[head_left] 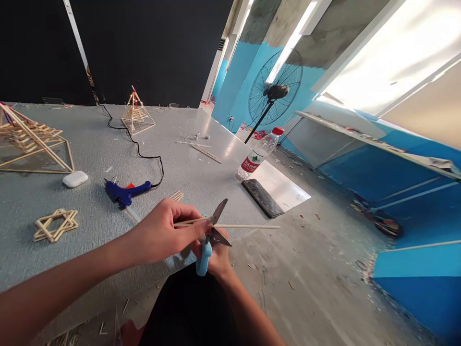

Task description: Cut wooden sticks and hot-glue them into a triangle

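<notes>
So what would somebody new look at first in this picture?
Probably the open scissors in the right hand, near the middle, with their blades around a thin wooden stick that the left hand holds. Next, maybe the dark blue glue gun on the table to the left, or the big fan behind it, right of centre.

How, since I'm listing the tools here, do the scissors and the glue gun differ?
The scissors have a light blue handle; the glue gun is dark blue with an orange trigger. The scissors are in the right hand, a stick between their open blades; the glue gun lies on the table. Both have blue parts.
</notes>
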`<state>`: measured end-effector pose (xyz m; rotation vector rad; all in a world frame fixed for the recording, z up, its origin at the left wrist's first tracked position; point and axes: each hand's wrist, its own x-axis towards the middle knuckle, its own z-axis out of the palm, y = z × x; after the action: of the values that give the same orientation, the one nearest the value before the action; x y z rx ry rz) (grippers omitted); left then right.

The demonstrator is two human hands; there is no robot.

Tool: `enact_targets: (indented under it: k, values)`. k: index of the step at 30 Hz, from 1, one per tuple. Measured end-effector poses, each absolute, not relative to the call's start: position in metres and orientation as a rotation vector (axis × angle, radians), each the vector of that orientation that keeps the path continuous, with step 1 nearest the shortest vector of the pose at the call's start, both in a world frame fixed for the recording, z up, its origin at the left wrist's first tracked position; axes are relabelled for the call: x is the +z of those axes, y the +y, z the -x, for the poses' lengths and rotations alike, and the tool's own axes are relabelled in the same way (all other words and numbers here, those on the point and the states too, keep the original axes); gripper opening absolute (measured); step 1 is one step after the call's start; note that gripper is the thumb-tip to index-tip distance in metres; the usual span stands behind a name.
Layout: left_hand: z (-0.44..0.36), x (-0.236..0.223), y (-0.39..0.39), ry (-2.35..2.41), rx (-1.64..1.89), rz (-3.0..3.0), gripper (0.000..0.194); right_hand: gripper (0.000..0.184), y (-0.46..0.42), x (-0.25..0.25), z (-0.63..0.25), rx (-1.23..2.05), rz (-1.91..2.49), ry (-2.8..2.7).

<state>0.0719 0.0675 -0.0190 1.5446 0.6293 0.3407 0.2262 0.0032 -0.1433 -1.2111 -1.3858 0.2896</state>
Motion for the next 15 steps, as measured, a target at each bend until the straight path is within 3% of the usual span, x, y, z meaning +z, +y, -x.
enact_targets:
  k: [9,15]
  values:
    - [-0.072,-0.019,0.073,0.590,0.310,-1.486,0.029,0.020,0.000,-0.134,-0.233,0.544,1.197,-1.487]
    - [-0.074,-0.020,0.070,0.581,0.267,-1.512,0.034,0.019,-0.004,-0.139,-0.235,0.542,1.202,-1.550]
